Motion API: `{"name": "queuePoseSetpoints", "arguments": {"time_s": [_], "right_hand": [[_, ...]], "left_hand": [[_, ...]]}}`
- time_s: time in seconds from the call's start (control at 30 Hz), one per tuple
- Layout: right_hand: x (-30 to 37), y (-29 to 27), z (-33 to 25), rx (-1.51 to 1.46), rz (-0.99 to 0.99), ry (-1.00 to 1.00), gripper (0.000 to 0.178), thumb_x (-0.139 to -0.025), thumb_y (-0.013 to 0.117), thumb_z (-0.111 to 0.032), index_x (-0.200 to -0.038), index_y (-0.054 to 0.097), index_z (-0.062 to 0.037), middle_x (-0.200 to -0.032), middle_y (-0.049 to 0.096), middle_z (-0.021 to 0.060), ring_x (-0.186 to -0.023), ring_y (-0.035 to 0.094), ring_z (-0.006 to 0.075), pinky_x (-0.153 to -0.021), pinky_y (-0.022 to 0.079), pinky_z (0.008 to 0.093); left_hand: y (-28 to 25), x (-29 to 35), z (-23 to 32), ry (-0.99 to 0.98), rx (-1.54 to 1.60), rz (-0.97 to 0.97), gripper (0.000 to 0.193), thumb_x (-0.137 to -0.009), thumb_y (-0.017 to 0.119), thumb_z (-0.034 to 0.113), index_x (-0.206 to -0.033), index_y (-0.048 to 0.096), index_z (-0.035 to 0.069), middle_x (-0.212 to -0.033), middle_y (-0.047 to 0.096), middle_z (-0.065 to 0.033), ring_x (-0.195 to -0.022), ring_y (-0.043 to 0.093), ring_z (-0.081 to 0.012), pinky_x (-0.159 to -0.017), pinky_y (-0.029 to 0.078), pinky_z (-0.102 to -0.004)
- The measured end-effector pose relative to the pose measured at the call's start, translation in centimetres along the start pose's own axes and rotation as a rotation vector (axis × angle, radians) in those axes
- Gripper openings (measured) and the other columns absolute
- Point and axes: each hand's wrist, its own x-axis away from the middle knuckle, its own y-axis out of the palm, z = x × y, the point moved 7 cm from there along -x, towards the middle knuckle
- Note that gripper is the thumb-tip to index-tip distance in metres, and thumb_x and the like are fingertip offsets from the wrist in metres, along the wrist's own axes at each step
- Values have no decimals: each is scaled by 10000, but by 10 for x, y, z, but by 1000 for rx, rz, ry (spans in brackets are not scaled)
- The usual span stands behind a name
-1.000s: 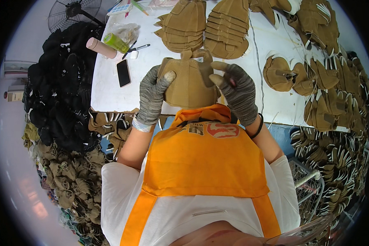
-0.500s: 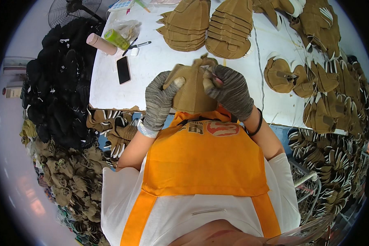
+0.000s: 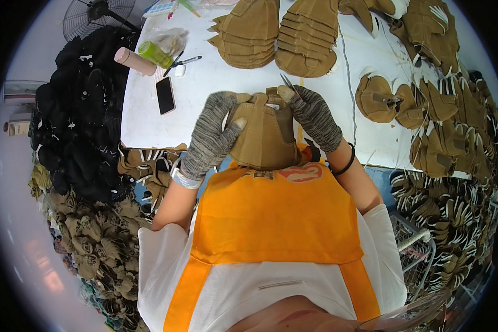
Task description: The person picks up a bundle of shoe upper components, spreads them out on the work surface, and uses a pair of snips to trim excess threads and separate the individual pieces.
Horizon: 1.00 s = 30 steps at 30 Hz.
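A brown shoe upper (image 3: 265, 138), stitched down its middle, hangs over the near edge of the table in front of my orange apron. My gloved left hand (image 3: 216, 133) is closed on its left side, thumb across the brown material. At the upper's top right edge is my gloved right hand (image 3: 314, 117), its thumb and finger against the rim. Two slim metal points of thread snips (image 3: 286, 81) stick out above that hand; their handle is hidden in the palm. Both gloves are grey knit with bare fingertips.
Two fanned stacks of brown shoe uppers (image 3: 249, 39) lie at the far side of the white table (image 3: 205, 83). More uppers (image 3: 376, 99) sit on the right. A phone (image 3: 165, 95), pink bottle (image 3: 134, 61) and pens (image 3: 185, 62) lie on the left. Black piles (image 3: 77, 122) stand beyond.
The shoe upper has tipped and come lower toward me, its top opening now spread. My right hand has moved slightly right, and the snips' points now show. My left hand has shifted left.
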Motion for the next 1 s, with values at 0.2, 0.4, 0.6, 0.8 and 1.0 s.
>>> {"name": "queuePoseSetpoints", "arguments": {"time_s": [0.2, 0.4, 0.6, 0.8, 1.0], "right_hand": [[8, 10, -21, 145, 136, -189, 372, -941, 546, -363, -887, 614, -1, -697, 587, 130, -639, 537, 245, -621, 469, 336], [25, 18, -57, 323, 113, -345, 258, -912, 599, -263, -880, 604, -7, -714, 589, 137, -658, 561, 291, -610, 476, 356], [41, -4, -65, 108, 220, -372, 163, -848, 653, -125, -970, 626, -21, -818, 601, 87, -721, 588, 197, -681, 494, 293], [60, 28, -82, 559, -34, -633, 308, -756, 666, 37, -1047, 640, -60, -831, 533, 13, -834, 581, 147, -735, 511, 246], [48, 21, -79, 464, 41, -635, 317, -747, 595, 101, -1029, 634, -38, -953, 564, 75, -803, 636, 198, -708, 536, 258]], "left_hand": [[-8, -18, 34, 248, -471, -166, 375, -746, 736, 220, -1066, 659, 39, -1081, 588, -169, -1031, 528, -334, -913, 432, -411], [0, -35, 42, 17, -319, -506, 441, -777, 735, 374, -1042, 669, 28, -867, 583, -148, -854, 573, -314, -770, 464, -395], [1, -23, 45, 247, -64, -580, 427, -753, 782, 290, -1062, 658, 22, -998, 599, -134, -891, 610, -258, -807, 506, -356], [5, -10, -6, -267, 138, -572, 475, -788, 766, 247, -1150, 582, 1, -1016, 629, -107, -890, 615, -173, -755, 524, -307], [6, -6, 5, -339, 337, -335, 402, -814, 747, 263, -1093, 599, 14, -958, 626, -80, -900, 580, -151, -835, 479, -297]]}}
